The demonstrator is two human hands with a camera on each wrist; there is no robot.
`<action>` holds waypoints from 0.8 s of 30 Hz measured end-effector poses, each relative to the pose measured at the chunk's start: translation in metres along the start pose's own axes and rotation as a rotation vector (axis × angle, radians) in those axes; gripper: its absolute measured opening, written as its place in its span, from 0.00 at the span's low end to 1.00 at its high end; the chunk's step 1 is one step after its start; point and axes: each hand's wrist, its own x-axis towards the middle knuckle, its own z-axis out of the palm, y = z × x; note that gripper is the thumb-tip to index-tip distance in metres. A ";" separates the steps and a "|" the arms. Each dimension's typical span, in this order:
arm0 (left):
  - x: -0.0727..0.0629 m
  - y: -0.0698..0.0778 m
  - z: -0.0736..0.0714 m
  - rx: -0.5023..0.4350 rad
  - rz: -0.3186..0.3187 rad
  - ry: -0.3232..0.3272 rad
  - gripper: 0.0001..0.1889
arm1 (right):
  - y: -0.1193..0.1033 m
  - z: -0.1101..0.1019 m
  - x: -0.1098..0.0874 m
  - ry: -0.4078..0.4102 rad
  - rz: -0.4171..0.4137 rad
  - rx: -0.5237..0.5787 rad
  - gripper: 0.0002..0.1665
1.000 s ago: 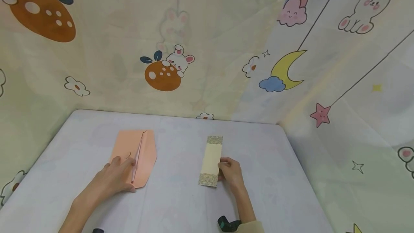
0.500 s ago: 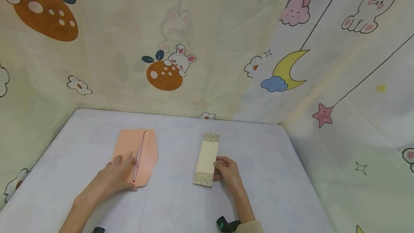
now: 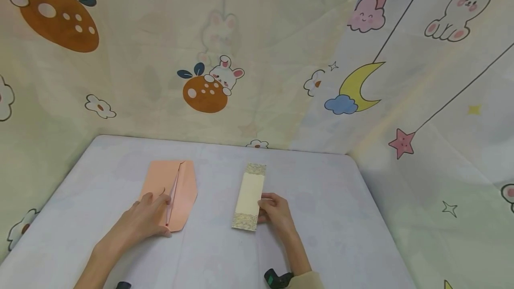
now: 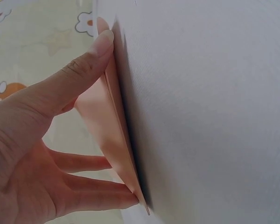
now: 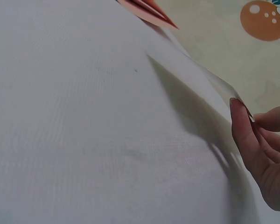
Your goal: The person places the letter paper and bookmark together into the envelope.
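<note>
A peach paper envelope (image 3: 185, 195) lies on the left part of the table, its long slit gaping a little beside the flap. My left hand (image 3: 144, 218) holds it, thumb at the near edge and fingers spread over the body. In the left wrist view, the thumb (image 4: 102, 44) presses along the envelope's edge (image 4: 100, 123), with other fingertips at its far end. To the right, my right hand (image 3: 277, 213) pinches the long side of a cream card (image 3: 249, 194) with glittery gold bands at both ends. The right wrist view shows this card (image 5: 219, 85) nearly edge-on, raised over its shadow.
A white cloth covers the table (image 3: 321, 217). Printed curtains (image 3: 273, 79) with rabbits and oranges close it in at the back and sides. A black strap device (image 3: 277, 278) sits at my right wrist, by the sleeve.
My right hand has carried the card leftward, nearer to the envelope. The left hand and the envelope stay almost where they were.
</note>
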 end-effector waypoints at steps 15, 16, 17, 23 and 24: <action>0.004 0.000 0.000 -0.002 0.015 -0.003 0.44 | -0.008 0.026 0.002 -0.050 -0.024 0.010 0.22; 0.004 0.000 -0.001 -0.001 0.014 -0.002 0.44 | -0.008 0.028 0.002 -0.054 -0.025 0.004 0.22; 0.003 -0.001 -0.001 -0.003 0.013 -0.001 0.44 | -0.008 0.030 0.002 -0.056 -0.027 -0.002 0.22; 0.001 -0.004 0.000 -0.015 0.002 -0.008 0.44 | -0.008 0.043 0.004 -0.072 -0.034 -0.016 0.21; 0.001 -0.005 0.000 -0.013 0.001 -0.013 0.44 | -0.007 0.045 0.004 -0.077 -0.035 -0.014 0.21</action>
